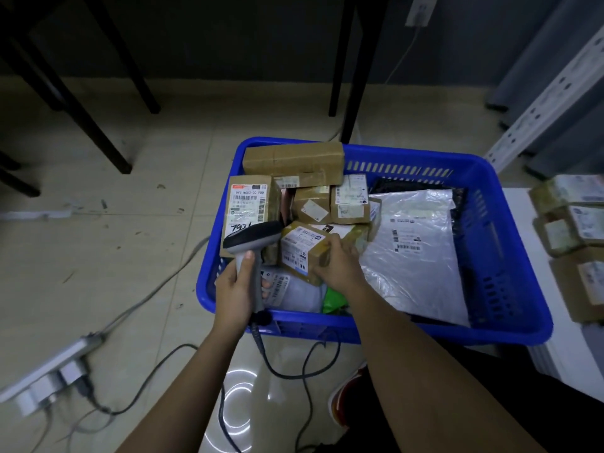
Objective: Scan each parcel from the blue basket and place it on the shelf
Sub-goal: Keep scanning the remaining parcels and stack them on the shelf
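Parcels fill the blue basket [510, 237] on the floor, and the one in hand is a small brown box [302, 253] lying near the basket's near-left corner, its white barcode label facing up. The right hand [340, 263] has its fingers curled over the box's right edge, holding it; it appears not yet lifted clear of the parcels beneath. The left hand [237, 289] grips the handle of a grey barcode scanner [253, 238], whose head hangs just left of the box, over the basket's left side, beside a taller labelled carton [250, 207]. A large silvery mailer bag [415, 243] lies to the right of the box. This looks like the scanning step: the label seems ready to be read. Next, the scanner head would need aiming at the barcode, then the box carried to the shelf [568, 230], just right of the basket, where boxes already sit.
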Demonstrator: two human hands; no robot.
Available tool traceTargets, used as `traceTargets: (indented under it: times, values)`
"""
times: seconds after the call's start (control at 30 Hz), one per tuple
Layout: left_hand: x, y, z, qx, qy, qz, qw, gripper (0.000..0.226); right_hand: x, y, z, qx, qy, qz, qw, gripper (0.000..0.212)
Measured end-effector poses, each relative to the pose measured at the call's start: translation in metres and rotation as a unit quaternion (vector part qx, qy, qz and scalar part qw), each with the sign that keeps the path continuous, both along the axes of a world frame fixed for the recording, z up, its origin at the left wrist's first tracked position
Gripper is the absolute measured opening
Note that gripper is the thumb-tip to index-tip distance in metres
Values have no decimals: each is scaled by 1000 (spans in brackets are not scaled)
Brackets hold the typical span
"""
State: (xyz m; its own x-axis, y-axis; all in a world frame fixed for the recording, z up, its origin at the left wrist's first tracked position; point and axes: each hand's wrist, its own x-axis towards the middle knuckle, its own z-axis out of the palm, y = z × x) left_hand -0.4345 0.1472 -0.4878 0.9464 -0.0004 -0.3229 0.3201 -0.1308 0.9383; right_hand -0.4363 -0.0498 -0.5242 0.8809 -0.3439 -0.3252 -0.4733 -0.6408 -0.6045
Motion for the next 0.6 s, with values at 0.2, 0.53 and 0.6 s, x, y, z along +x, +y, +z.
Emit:
traceTargets:
  times: [0.2,0.53,0.6]
  values:
    - [-3,-4,3,10,-16,6,1000,19,-2,8,5,0,-24,-6,1000,52]
    - [-14,-4,2,49,-42,-64,996,26,-2,-10,47,72,9,-81,994,70]
    - [-15,-6,4,41,-39,-66,996,22,-5,-25,69,114,22,-58,992,51]
